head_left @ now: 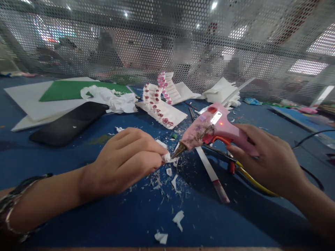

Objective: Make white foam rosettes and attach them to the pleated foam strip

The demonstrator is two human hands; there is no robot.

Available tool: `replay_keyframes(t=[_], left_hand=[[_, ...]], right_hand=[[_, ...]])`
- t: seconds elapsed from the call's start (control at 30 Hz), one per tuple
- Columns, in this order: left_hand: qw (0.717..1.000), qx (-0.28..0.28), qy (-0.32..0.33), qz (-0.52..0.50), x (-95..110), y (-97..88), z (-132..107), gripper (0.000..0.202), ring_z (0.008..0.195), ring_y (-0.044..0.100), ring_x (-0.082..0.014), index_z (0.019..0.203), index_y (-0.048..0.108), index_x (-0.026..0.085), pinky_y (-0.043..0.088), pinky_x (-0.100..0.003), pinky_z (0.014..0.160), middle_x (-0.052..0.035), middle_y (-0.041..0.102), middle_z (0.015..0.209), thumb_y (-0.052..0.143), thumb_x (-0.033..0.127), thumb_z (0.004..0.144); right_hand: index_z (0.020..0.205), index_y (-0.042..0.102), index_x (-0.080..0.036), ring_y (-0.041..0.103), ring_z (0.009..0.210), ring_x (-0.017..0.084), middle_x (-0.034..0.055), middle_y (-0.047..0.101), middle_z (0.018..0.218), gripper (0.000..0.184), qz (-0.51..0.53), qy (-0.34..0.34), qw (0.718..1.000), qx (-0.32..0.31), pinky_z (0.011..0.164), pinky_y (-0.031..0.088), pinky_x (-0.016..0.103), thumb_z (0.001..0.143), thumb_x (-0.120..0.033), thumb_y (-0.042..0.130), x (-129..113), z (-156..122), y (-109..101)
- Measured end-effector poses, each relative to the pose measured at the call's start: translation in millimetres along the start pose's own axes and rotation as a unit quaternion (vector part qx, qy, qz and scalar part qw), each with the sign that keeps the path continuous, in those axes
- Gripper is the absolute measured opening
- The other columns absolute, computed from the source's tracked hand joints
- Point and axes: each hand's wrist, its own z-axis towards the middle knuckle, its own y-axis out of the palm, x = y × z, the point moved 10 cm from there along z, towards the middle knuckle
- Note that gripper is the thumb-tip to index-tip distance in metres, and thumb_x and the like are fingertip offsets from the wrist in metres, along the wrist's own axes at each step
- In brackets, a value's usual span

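Note:
My left hand (128, 158) pinches a small white piece of paper (165, 156) between thumb and fingertips. In my right hand (269, 157) is a pink hot glue gun (204, 129), its red light lit and a finger by the orange trigger. The gun's metal nozzle (179, 150) points left and meets, or nearly meets, the paper's right end; I cannot tell which. Under the gun lies a long narrow blade-like tool (213, 174) with a white upper part. Yellow-handled pliers or cutters (252, 178) lie partly hidden beneath my right hand.
Paper scraps (178, 219) litter the blue table (104, 223). Behind my left hand lie a black phone (69, 123), a green sheet (78, 90) and crumpled white tissue (112, 99). Folded white strips with pink-red pieces (159, 104) stand further back, before a perforated metal screen (146, 42). A black cable (311, 137) runs at right.

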Motion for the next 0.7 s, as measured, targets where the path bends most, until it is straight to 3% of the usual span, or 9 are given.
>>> replay_keyframes(t=[0.17,0.4,0.7], left_hand=[[1.0,-0.01,-0.008,0.009,-1.5,1.2,1.1,0.021,0.071,0.052,-0.0138,0.061,0.041,0.018,0.04,-0.031,0.067,-0.0026,0.06,0.083,0.054,0.004,0.069],[1.0,0.007,-0.01,0.01,-0.8,-2.2,1.7,0.019,0.069,0.053,-0.0136,0.067,0.043,0.019,0.042,-0.03,0.067,-0.0015,0.061,0.082,0.054,0.004,0.068],[0.999,-0.004,-0.03,0.015,-3.6,-1.9,2.4,0.019,0.069,0.053,-0.0137,0.062,0.041,0.018,0.041,-0.03,0.065,-0.0027,0.06,0.082,0.052,0.006,0.072]], right_hand=[[0.087,0.048,-0.013,0.054,0.058,0.018,0.0072,0.054,0.061,0.029,0.0,-0.004,1.0,0.001,0.043,0.031,0.026,0.084,-0.037,0.032,-1.9,1.9,-0.9],[0.088,0.049,-0.012,0.055,0.059,0.019,0.0081,0.054,0.061,0.029,0.013,0.003,1.0,-0.013,0.042,0.032,0.026,0.083,-0.037,0.034,0.9,0.7,2.8],[0.09,0.048,-0.013,0.057,0.064,0.021,0.0105,0.059,0.069,0.032,-0.009,0.016,1.0,-0.024,0.046,0.035,0.028,0.082,-0.039,0.031,7.6,1.6,2.5]])
